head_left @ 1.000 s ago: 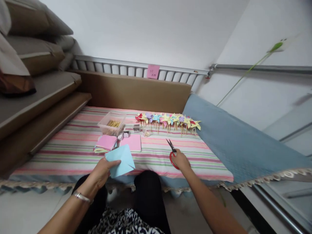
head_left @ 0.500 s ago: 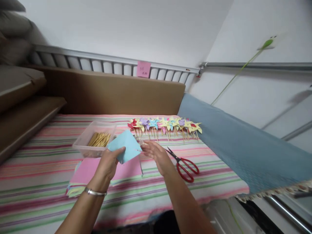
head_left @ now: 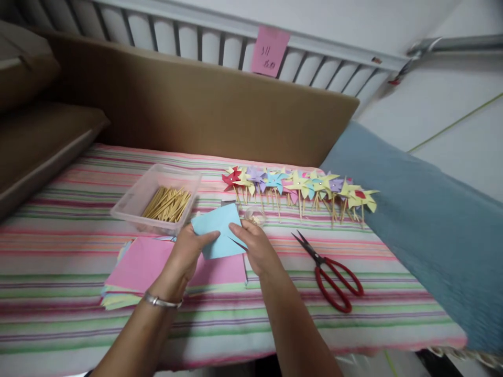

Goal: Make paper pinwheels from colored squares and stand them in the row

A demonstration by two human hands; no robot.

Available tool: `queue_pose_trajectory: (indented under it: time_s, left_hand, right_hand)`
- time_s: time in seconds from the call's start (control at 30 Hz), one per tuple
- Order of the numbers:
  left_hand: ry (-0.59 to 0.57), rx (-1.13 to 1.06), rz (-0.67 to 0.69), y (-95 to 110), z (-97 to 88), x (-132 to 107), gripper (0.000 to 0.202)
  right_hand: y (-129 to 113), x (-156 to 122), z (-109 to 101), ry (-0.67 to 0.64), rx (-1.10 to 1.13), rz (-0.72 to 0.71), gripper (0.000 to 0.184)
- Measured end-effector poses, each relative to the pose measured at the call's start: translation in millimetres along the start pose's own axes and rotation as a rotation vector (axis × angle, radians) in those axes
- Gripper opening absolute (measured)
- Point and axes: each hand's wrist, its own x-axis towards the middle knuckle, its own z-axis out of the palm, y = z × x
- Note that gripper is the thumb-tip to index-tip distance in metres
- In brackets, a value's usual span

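Note:
A light blue square of paper (head_left: 220, 222) is held up between my two hands, with a slit running in from its right corner. My left hand (head_left: 192, 248) pinches its left side, thumb on top. On the right edge, beside the slit, my right hand (head_left: 253, 243) grips with its thumb over the paper. Underneath lies a stack of coloured sheets, a pink sheet (head_left: 141, 264) uppermost. Red-handled scissors (head_left: 324, 267) rest slightly open to the right. Just behind my right hand is a small clear dish (head_left: 255, 215) with tiny pieces in it, partly hidden.
A clear plastic box (head_left: 129, 204) of wooden sticks (head_left: 167, 204) stands behind my left hand. Several paper pinwheels (head_left: 298, 183) on sticks lie in a row at the back. Cardboard (head_left: 196, 110) stands against the radiator (head_left: 188, 44). A striped cloth (head_left: 51, 272) covers the table.
My right hand has moved in from beside the blue paper and taken hold of its right edge. The paper has turned. The view has shifted closer and down.

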Motion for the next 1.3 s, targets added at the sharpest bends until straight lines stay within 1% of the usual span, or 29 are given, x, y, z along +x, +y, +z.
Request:
queue_pose_trajectory:
  time_s: [0.1,0.17,0.23,0.27,0.3,0.37,0.4,0.43,0.47,0.5,0.53,0.6,0.63,0.73,0.83,0.9,0.93,0.97,1.0,1.1,1.13,1.17,1.2,1.3]
  left_hand:
    - [-0.012,0.018,0.006,-4.6,4.0,0.4,0.055]
    - [-0.062,0.039,0.014,-6.4,7.1,-0.4,0.050]
    - [-0.085,0.056,0.065,-6.9,9.1,-1.3,0.044]
    - [-0.064,0.058,0.108,-6.6,9.4,-1.7,0.041]
    - [-0.019,0.054,0.158,-6.1,9.2,-2.1,0.039]
    - [0.102,0.028,0.246,-4.1,7.6,-3.2,0.030]
    - [0.153,0.011,0.264,-2.6,6.7,-4.1,0.026]
    - [0.166,-0.007,0.252,-0.6,6.1,-5.6,0.025]
    - [0.134,-0.022,0.199,1.8,5.9,-7.8,0.028]
    - [0.078,-0.041,0.118,4.7,6.1,-10.5,0.031]
    - [-0.006,-0.059,0.017,7.9,6.8,-13.6,0.034]
    - [-0.144,-0.120,-0.147,14.9,8.7,-19.5,0.041]
    - [-0.184,-0.158,-0.194,18.1,9.1,-21.4,0.044]
    - [-0.210,-0.245,-0.240,23.8,5.8,-21.6,0.043]
    - [-0.228,-0.223,-0.288,22.5,-3.0,-15.8,0.035]
    - [-0.216,-0.204,-0.285,20.0,-8.3,-11.2,0.033]
    - [-0.192,-0.211,-0.263,19.1,-10.2,-9.1,0.032]
    - [-0.158,-0.233,-0.234,18.5,-11.7,-7.1,0.032]
    - [-0.119,-0.264,-0.208,18.4,-12.8,-5.3,0.032]
    - [-0.021,-0.356,-0.171,19.5,-13.8,-1.6,0.033]
    - [-0.006,-0.377,-0.162,19.8,-13.5,-1.1,0.033]
    - [0.003,-0.394,-0.147,20.0,-12.9,-1.0,0.032]
    - [0.006,-0.408,-0.126,19.9,-12.1,-1.2,0.032]
    - [-0.011,-0.458,-0.058,18.7,-10.1,-2.4,0.032]
  right_hand:
    - [3.8,3.8,-2.1,0.015,-0.045,0.049,0.030]
    - [4.9,4.7,-6.0,0.048,-0.057,0.001,0.029]
    - [3.6,3.8,-10.1,0.091,-0.054,-0.093,0.026]
    - [2.1,2.7,-11.8,0.126,-0.062,-0.150,0.024]
    - [0.1,1.3,-13.2,0.169,-0.081,-0.209,0.023]
    - [-4.5,-1.7,-15.0,0.240,-0.161,-0.357,0.017]
    - [-6.6,-3.2,-15.4,0.256,-0.217,-0.444,0.014]
    - [-8.2,-4.6,-15.5,0.256,-0.275,-0.532,0.011]
    - [-9.3,-5.8,-15.4,0.238,-0.329,-0.606,0.008]
    - [-9.7,-6.8,-15.2,0.204,-0.377,-0.660,0.007]
    - [-9.5,-7.6,-14.8,0.160,-0.422,-0.693,0.006]
    - [-7.7,-8.8,-14.0,0.062,-0.516,-0.712,0.006]
    - [-6.5,-9.2,-13.6,0.018,-0.562,-0.709,0.006]
    - [-3.5,-9.6,-12.4,-0.077,-0.675,-0.690,0.008]
    - [-2.4,-8.5,-12.5,-0.131,-0.747,-0.686,0.013]
    - [-2.5,-7.0,-14.2,-0.149,-0.779,-0.678,0.015]
    - [-2.9,-6.1,-15.5,-0.137,-0.789,-0.665,0.018]
    - [-3.5,-5.5,-16.8,-0.097,-0.792,-0.648,0.022]
    - [-4.4,-5.2,-17.8,-0.024,-0.788,-0.630,0.026]
    - [-7.3,-7.9,-15.2,0.309,-0.745,-0.619,0.034]
    - [-7.6,-10.0,-11.6,0.382,-0.743,-0.638,0.033]
    - [-6.9,-12.6,-6.6,0.401,-0.757,-0.669,0.032]
    - [-5.2,-15.3,-0.7,0.368,-0.790,-0.710,0.029]
    - [5.2,-22.3,17.4,0.138,-0.940,-0.817,0.024]
